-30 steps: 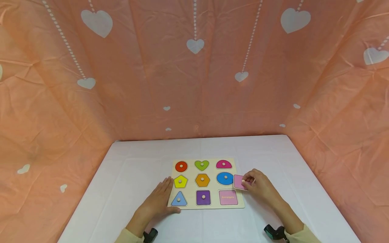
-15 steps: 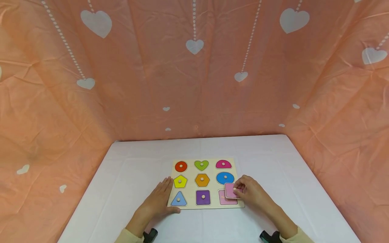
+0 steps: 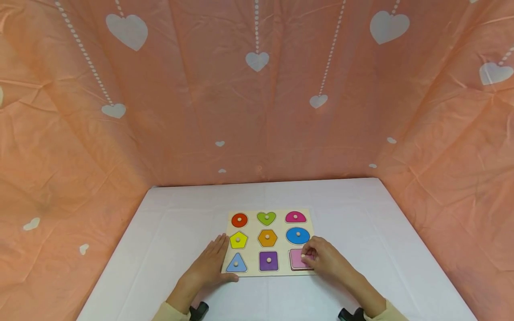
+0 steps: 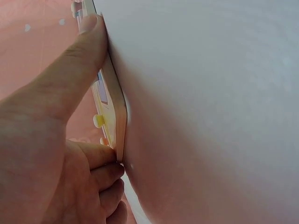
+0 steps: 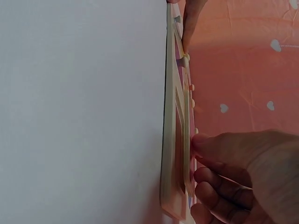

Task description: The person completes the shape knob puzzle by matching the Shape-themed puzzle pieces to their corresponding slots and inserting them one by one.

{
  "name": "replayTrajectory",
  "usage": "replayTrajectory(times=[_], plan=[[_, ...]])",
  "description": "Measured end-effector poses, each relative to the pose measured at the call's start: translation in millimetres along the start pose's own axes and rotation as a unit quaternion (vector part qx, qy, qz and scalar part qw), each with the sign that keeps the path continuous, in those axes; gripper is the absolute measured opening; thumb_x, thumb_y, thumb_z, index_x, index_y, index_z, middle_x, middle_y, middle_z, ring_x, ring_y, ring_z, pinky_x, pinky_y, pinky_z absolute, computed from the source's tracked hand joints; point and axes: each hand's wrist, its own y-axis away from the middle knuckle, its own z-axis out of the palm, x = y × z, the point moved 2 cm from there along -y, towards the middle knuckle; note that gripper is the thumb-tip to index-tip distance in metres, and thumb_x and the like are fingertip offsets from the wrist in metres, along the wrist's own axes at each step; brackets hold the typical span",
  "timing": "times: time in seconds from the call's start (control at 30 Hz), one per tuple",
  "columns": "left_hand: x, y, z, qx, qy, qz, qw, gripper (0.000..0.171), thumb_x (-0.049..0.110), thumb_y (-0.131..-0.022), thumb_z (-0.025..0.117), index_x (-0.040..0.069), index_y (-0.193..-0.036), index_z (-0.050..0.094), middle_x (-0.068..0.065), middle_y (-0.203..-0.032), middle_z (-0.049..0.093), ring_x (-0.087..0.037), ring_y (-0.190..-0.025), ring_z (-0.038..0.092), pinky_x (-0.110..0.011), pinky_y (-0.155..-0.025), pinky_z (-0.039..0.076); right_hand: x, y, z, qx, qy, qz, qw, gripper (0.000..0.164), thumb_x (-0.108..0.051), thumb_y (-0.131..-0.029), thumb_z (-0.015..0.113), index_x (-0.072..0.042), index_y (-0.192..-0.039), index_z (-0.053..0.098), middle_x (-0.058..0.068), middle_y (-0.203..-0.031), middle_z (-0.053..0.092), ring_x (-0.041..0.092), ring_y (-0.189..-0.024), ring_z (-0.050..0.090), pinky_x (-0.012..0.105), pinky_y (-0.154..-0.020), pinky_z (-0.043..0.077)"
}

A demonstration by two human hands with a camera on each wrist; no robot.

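Observation:
A wooden peg puzzle board [image 3: 252, 270] lies on the white table. Over its near right recess, my right hand [image 3: 331, 258] pinches the small knob of a pink rectangle puzzle piece [image 3: 296, 258]. In the right wrist view, the piece [image 5: 187, 140] sits just above the recess, slightly raised from the board. My left hand [image 3: 209, 263] rests against the board's left edge, fingers straight and thumb at the near left corner. The left wrist view shows the thumb and fingertips touching the board's side [image 4: 119, 112]. The right hand hides the right end of the piece.
Several knobbed pieces sit in the board, among them a purple square [image 3: 268, 261], a blue oval [image 3: 297, 235], a blue triangle [image 3: 237, 263] and a yellow pentagon [image 3: 238, 240]. White tablecloth [image 3: 192, 209] surrounds the board. A peach curtain with hearts [image 3: 257, 116] encloses the table's back and sides.
My right hand has brought the pink rectangle from beside the blue oval toward me and slightly left, lowering it over the near right recess. The left hand has stayed still.

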Motion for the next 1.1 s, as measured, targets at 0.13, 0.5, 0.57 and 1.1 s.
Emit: replayTrajectory(times=[0.13, 0.5, 0.57, 1.1], plan=[[0.4, -0.3, 0.7, 0.001, 0.001, -0.001, 1.0, 0.124, 0.057, -0.08, 0.09, -0.005, -0.167, 0.027, -0.021, -0.176, 0.025, -0.036, -0.164, 0.02, -0.052, -0.134, 0.021, 0.7, -0.2, 3.0, -0.003, 0.0, -0.001, 1.0, 0.017, -0.009, -0.088, 0.088, -0.016, -0.087, 0.073, -0.012, -0.083, 0.056, 0.005, -0.081, 0.053, 0.022, -0.069, 0.051], [0.3, 0.2, 0.5, 0.004, 0.005, 0.003, 1.0, 0.124, 0.055, -0.079, 0.091, -0.006, -0.166, 0.028, -0.022, -0.175, 0.026, -0.036, -0.164, 0.021, -0.053, -0.134, 0.021, -0.2, 0.5, 5.6, -0.012, -0.004, 0.011, 1.0, 0.018, -0.013, -0.088, 0.089, -0.016, -0.088, 0.072, -0.011, -0.084, 0.057, 0.006, -0.082, 0.052, 0.023, -0.07, 0.052], [0.3, 0.3, 0.4, 0.004, 0.005, 0.003, 1.0, 0.124, 0.055, -0.079, 0.091, -0.006, -0.166, 0.028, -0.022, -0.175, 0.026, -0.036, -0.164, 0.021, -0.052, -0.134, 0.021, -0.5, 0.7, 5.8, -0.012, -0.006, 0.012, 1.0, 0.017, -0.013, -0.088, 0.089, -0.016, -0.088, 0.072, -0.011, -0.084, 0.057, 0.006, -0.082, 0.053, 0.023, -0.07, 0.052], [1.6, 2.5, -1.5, 0.005, 0.009, 0.005, 0.9999, 0.124, 0.056, -0.079, 0.091, -0.007, -0.166, 0.028, -0.023, -0.175, 0.026, -0.037, -0.164, 0.021, -0.053, -0.134, 0.021, 0.1, -1.3, 6.0, -0.028, -0.002, 0.035, 0.999, 0.016, -0.017, -0.09, 0.088, -0.017, -0.091, 0.072, -0.012, -0.084, 0.056, 0.005, -0.082, 0.052, 0.022, -0.071, 0.052]])
